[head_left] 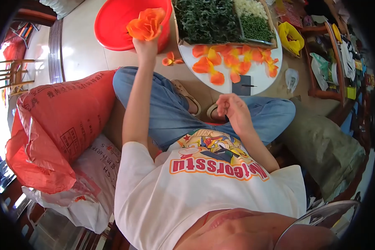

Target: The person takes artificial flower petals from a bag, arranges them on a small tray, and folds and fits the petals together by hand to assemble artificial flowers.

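My left hand is stretched forward over the near side of a red plastic tub. It is closed around the base of an orange artificial flower with ruffled petals. My right hand hovers above my lap, fingers loosely bent and nothing visible in them. Beyond it, several loose orange-yellow fabric petals lie spread on a round white table. Close to the right hand, a dark flat pad with a thin black stick-like tool rests at the table's near edge.
A box of dark green artificial foliage stands on the table beside a compartment of white and green pieces. More petals lie on the floor by the tub. A red sack leans at my left; a grey-green sack sits right.
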{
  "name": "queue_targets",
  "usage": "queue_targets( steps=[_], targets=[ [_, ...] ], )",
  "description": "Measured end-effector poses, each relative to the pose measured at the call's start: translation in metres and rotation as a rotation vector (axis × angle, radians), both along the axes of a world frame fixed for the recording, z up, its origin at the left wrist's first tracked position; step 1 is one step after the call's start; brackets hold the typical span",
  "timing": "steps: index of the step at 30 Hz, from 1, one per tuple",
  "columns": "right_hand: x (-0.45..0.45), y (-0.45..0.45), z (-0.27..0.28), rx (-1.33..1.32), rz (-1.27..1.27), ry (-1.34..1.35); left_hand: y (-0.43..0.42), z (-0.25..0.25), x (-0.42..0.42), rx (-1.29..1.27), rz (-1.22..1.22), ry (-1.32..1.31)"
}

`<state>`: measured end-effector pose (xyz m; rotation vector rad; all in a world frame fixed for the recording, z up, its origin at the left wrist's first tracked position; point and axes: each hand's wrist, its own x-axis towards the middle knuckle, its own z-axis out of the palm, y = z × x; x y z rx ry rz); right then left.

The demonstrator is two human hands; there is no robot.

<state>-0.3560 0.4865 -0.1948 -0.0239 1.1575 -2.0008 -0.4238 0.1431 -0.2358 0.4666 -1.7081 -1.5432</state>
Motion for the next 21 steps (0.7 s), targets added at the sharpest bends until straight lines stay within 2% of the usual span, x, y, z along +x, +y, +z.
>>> queue_targets(
  steps=[3,10,12,15,18,19,21],
  targets=[
    [0.008,-0.005,-0.006,0.153,0.075,0.05,-0.051,-0.036,-0.014,-0.02,0.001,-0.053],
    [0.015,-0.017,-0.034,0.386,0.242,0.146,-0.112,-0.055,-0.046,-0.007,-0.036,-0.37],
    [0.015,-0.014,-0.052,0.496,0.348,0.292,-0.144,-0.088,-0.063,-0.139,-0.082,-0.507],
    [0.016,-0.014,-0.076,0.607,0.443,0.415,-0.152,-0.101,-0.066,-0.299,-0.103,-0.65],
    [0.019,-0.008,-0.102,0.668,0.51,0.458,-0.155,-0.122,-0.058,-0.89,0.24,-0.868],
    [0.019,-0.006,-0.111,0.681,0.534,0.465,-0.116,-0.075,-0.046,-0.903,0.375,-0.737],
    [0.021,-0.003,-0.126,0.694,0.571,0.462,-0.074,-0.042,-0.023,-0.948,0.452,-0.404]
  ],
)
